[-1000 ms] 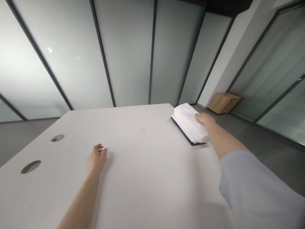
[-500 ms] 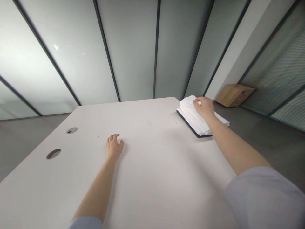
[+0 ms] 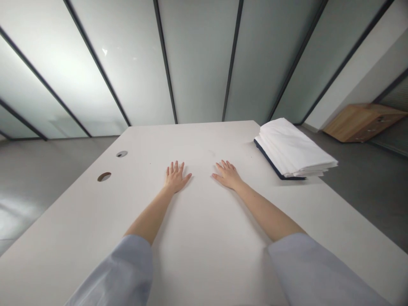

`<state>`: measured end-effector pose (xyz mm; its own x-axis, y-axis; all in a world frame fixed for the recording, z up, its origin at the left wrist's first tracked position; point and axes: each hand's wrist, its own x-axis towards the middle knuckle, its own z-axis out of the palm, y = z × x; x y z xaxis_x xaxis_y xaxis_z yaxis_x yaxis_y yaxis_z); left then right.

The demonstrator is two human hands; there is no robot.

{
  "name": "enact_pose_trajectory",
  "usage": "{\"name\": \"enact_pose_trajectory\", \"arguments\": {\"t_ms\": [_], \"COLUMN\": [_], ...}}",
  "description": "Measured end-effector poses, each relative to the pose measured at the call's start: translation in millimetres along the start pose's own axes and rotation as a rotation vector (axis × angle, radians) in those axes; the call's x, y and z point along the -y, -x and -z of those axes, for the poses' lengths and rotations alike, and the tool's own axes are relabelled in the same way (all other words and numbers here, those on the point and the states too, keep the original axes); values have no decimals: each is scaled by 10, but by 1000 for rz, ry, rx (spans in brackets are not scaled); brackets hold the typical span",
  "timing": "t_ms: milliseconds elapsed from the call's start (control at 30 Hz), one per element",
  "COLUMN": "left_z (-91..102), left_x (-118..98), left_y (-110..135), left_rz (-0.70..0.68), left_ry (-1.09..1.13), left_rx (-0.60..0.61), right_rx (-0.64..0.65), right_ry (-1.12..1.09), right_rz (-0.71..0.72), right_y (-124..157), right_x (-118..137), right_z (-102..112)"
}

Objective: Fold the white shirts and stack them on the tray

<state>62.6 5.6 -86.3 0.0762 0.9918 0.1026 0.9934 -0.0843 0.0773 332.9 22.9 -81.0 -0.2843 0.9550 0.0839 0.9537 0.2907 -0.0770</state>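
My left hand (image 3: 175, 177) lies flat on the white table (image 3: 204, 255) with its fingers stretched out, holding nothing. My right hand (image 3: 227, 174) lies flat beside it, a short gap to the right, fingers also spread and empty. A stack of folded white cloths (image 3: 293, 148) with a dark blue piece at the bottom sits at the table's far right corner, apart from my right hand.
Two round cable holes (image 3: 104, 177) are set in the table near its left edge. Frosted glass panels with dark frames stand behind the table. A low wooden cabinet (image 3: 360, 123) stands on the grey floor at the right.
My right hand has left the cloth stack and come down flat on the table. My left hand has flattened out. The view has swung right, centring both hands.
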Motion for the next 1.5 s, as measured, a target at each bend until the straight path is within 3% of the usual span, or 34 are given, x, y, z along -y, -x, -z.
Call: {"name": "enact_pose_trajectory", "arguments": {"t_ms": [200, 467, 1500], "left_z": [49, 75, 58], "left_x": [-7, -42, -39], "left_y": [-23, -13, 0], "left_rz": [44, 5, -3], "left_ry": [30, 2, -6], "left_rx": [119, 198, 188], "right_rx": [128, 163, 189], "right_ry": [-41, -11, -1], "right_rz": [-31, -40, -42], "right_y": [65, 89, 66], "right_x": [-25, -6, 5], "right_z": [-27, -53, -28]}}
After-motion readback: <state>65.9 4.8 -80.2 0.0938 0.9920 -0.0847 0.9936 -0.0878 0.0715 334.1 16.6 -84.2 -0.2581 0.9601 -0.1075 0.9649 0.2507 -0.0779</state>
